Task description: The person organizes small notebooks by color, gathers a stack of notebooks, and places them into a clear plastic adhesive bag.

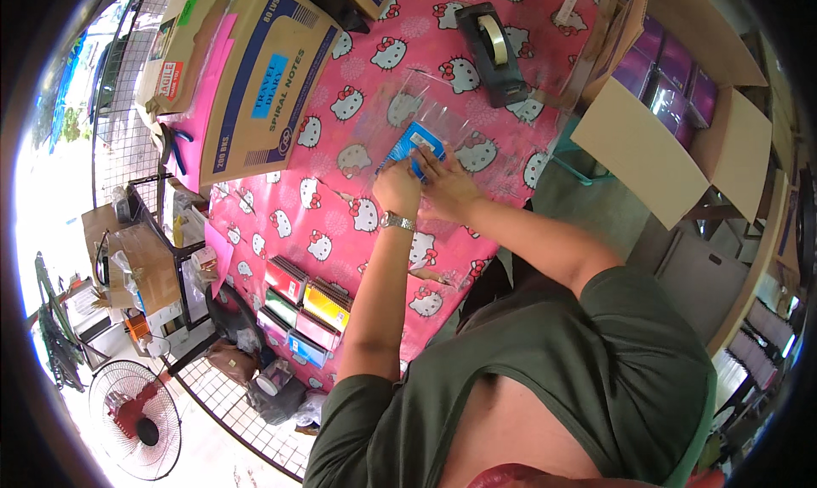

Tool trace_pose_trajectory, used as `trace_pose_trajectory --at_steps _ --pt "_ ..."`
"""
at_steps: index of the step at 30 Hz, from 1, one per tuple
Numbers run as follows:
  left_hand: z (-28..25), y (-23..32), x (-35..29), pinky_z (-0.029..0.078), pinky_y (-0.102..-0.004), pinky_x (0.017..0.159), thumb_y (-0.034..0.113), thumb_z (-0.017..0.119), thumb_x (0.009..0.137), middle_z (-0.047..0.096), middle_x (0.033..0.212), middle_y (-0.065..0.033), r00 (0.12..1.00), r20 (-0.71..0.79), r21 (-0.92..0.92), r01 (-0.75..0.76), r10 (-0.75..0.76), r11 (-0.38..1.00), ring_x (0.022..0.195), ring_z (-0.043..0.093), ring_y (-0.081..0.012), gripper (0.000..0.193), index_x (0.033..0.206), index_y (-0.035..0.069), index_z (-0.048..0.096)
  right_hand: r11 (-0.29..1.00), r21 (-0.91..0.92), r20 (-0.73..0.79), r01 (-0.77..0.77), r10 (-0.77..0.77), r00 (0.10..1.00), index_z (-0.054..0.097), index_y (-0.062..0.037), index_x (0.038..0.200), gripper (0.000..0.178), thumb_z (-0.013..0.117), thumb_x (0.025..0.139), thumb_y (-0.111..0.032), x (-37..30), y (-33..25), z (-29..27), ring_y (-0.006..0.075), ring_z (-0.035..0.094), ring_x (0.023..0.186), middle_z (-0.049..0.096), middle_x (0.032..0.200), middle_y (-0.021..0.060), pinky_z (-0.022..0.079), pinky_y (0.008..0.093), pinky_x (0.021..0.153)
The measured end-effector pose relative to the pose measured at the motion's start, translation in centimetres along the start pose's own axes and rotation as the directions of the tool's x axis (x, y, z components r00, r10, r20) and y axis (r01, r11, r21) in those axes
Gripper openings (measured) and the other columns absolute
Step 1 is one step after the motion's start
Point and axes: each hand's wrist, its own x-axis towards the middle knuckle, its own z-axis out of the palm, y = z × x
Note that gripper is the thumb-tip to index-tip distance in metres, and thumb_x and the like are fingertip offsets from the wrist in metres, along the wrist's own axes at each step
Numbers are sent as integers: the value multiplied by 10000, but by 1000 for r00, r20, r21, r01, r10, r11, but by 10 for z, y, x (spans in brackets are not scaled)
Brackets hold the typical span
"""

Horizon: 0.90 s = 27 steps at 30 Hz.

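Blue notebook (413, 140) over pink tablecloth (334, 216); right fingers (432, 166) slightly spread atop, left fingers (402, 171) curled; cannot tell if either pinches.

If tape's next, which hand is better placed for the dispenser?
Right hand, probably: it is nearer the tape dispenser, which sits beyond it, slightly right. The left hand is farther off; both are at the blue notebook.

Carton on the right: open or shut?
Open. The carton's flaps are spread outward, and purple packs show inside.
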Motion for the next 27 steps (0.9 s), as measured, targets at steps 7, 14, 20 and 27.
trace_pose_trajectory --at_steps 7,14,20,27 --pt "14 0 3 545 -383 691 110 533 817 642 962 -126 975 204 298 -147 87 943 888 646 -298 278 1046 -26 611 799 601 -331 29 216 918 593 -88 1140 460 661 792 -380 0 78 -19 324 455 1199 486 1312 183 302 510 1024" --pt "33 13 -22 503 -399 890 141 510 851 532 1187 -289 975 44 368 -219 218 904 1077 581 -361 451 1196 -149 490 -107 960 245 -260 773 585 653 -40 904 178 693 835 -198 -7 198 -58 146 556 748 588 697 19 479 308 681" --pt "47 -10 -32 475 -432 941 125 460 887 500 1263 -289 980 81 346 -199 183 917 1131 550 -396 437 1240 -133 457 -301 917 96 263 805 585 590 -21 951 114 625 881 -104 -33 147 -35 87 523 694 565 816 27 472 256 632" --pt "63 -16 -38 498 -370 913 142 512 861 552 1269 -180 974 -121 284 -152 193 947 1112 586 -319 373 1202 2 569 -501 774 382 -387 -118 916 563 -30 906 80 593 885 -101 12 125 -35 83 453 532 553 758 30 367 232 494"
